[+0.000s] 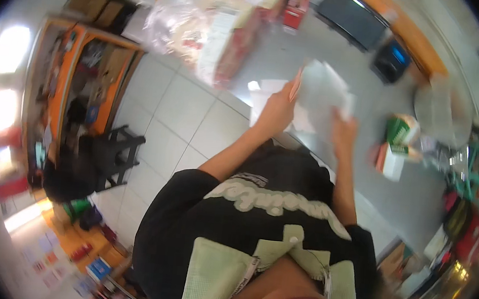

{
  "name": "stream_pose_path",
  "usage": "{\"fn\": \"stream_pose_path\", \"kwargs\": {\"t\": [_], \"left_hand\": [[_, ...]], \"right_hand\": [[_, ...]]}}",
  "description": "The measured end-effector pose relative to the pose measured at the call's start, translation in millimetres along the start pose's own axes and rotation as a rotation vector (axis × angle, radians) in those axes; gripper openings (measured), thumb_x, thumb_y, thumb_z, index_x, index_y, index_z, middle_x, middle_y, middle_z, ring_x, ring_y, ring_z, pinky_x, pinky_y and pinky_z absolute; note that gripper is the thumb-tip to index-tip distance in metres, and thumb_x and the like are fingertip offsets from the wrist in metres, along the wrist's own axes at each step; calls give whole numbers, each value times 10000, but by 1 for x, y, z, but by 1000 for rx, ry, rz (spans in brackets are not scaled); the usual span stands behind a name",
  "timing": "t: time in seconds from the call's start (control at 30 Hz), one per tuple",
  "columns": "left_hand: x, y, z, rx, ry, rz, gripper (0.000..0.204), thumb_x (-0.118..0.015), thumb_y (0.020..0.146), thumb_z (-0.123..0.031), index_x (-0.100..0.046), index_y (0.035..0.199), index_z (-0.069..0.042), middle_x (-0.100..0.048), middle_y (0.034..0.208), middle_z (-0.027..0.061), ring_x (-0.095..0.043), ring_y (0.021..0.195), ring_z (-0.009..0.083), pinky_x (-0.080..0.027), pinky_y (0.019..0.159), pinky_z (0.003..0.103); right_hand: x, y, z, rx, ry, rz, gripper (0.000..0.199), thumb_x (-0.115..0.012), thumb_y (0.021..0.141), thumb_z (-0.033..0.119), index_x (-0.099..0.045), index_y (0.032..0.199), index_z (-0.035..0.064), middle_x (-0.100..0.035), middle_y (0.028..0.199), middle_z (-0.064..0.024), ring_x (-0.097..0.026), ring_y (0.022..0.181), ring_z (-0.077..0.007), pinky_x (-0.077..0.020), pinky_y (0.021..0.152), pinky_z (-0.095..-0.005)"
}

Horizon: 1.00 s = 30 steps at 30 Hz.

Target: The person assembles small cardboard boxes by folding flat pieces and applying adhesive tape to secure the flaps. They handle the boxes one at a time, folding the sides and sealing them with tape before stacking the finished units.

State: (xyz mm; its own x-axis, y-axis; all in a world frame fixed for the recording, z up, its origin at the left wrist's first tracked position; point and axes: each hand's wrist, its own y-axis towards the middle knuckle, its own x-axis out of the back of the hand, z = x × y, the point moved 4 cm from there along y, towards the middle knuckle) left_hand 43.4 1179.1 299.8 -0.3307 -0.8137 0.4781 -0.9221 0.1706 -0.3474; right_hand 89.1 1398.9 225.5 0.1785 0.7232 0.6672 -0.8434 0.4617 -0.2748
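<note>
Your left hand (278, 110) and right hand (344, 131) each have their grip clamped on the white paper sheets (323, 88) — lifted off the grey bench (341, 50), likely for sorting.

Motion-blurred white papers (320, 91), left hand (276, 111) grip partly hidden behind them, right hand (344, 131) fingertips smeared, green carton (401, 130) indistinct
</note>
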Motion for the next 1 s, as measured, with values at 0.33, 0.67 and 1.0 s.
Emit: {"fn": "stream_pose_path", "kwargs": {"t": [0.33,0.67,1.0], "left_hand": [[-40,13,120,21,-312,-458,414,-685,872,-157,-566,1218,35,-665,1028,288,-637,1018,447,-509,890,454],[-36,13,112,-161,-237,-541,869,-660,838,-76,-138,1530,-14,-243,1515,318,-317,1389,447,-346,1117,461],[-48,2,82,-35,369,-492,958,-631,764,-94,-107,1564,-45,-19,1602,288,-94,1456,526,-169,1081,729]], "right_hand": [[-49,51,-21,630,-573,-346,627,-641,864,68,-404,1435,-33,-461,1452,-230,-488,1298,-379,-366,1103,-415],[-45,65,-23,678,-594,-213,689,-614,883,75,-311,1495,-15,-368,1533,-202,-442,1341,-355,-410,1053,-430],[-42,37,8,608,-776,-135,517,-559,923,130,-461,1424,49,-450,1475,-194,-495,1294,-354,-429,1012,-444]]}}
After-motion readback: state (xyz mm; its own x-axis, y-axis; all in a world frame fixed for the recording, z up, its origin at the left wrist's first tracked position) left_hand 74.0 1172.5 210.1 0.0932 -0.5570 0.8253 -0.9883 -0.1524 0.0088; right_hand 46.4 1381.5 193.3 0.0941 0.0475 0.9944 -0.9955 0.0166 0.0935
